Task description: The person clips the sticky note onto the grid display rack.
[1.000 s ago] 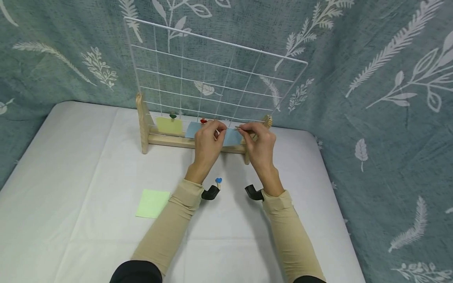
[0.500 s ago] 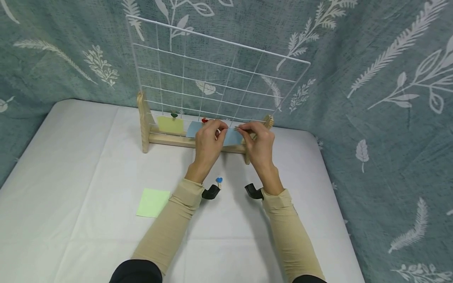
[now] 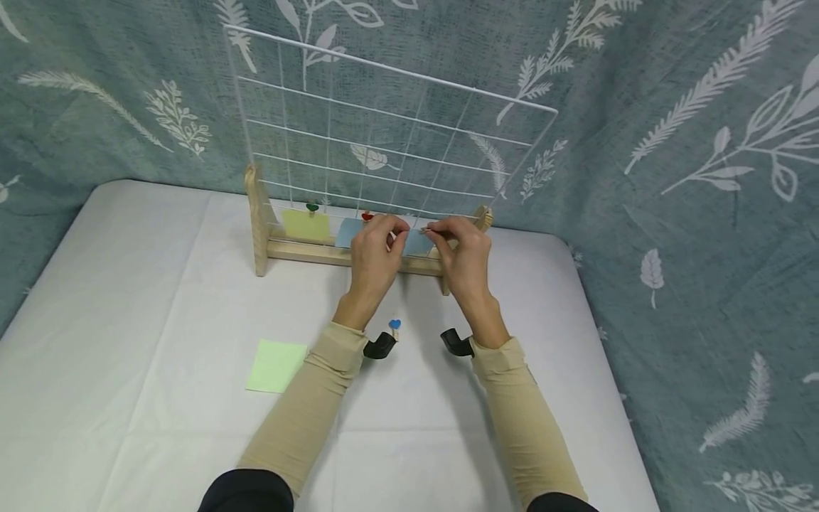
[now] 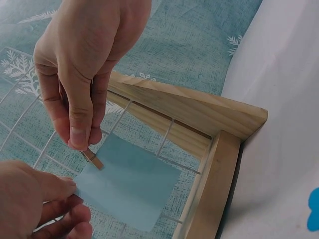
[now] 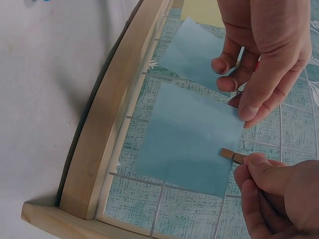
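Note:
My left hand [image 3: 376, 252] pinches the upper corner of a square blue sticky note [image 5: 187, 139] against the white wire grid [image 3: 390, 69]. Between thumb and fingertips, my right hand [image 3: 467, 256] pinches a small wooden clothespin [image 5: 227, 153], whose tip overlaps the note's top edge. In the left wrist view the clothespin [image 4: 94, 160] sits slanted at that edge; whether it also grips a wire is hidden by the fingers. To the left, another blue note [image 3: 348, 231] hangs by a clip with a red top [image 3: 367, 216], partly behind my left hand.
A yellow note [image 3: 306, 226] hangs at the left from a green-topped clip [image 3: 312, 208]. The grid stands in a wooden base [image 3: 307, 252] before a patterned cloth [image 3: 704, 213]. On the white table lie a light green note [image 3: 275, 366] and a clothespin with a blue heart [image 3: 394, 326].
My right hand has shifted slightly left with the clothespin, toward my left hand. The lower edge of the blue note appears a little higher. The left hand stays nearly still.

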The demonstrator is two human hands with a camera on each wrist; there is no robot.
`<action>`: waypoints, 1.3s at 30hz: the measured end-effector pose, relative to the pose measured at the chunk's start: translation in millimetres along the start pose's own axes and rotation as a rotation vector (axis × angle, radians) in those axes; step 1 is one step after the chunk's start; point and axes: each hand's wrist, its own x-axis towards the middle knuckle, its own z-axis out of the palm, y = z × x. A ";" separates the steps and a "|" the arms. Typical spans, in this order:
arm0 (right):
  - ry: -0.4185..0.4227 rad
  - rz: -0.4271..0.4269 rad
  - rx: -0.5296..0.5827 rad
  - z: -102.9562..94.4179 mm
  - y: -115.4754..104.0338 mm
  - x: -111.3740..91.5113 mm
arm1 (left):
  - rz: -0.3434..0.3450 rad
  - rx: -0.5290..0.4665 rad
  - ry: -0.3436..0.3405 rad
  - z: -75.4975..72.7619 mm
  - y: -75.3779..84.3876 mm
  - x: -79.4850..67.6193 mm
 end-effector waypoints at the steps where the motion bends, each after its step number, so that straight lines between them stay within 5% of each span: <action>1: -0.003 0.004 -0.002 0.5 0.2 0.4 | 0.003 0.001 0.003 -0.2 -0.4 0.1; 39: -0.063 0.014 0.046 4.7 -1.1 -19.2 | -0.024 -0.020 0.003 -2.0 3.4 -1.0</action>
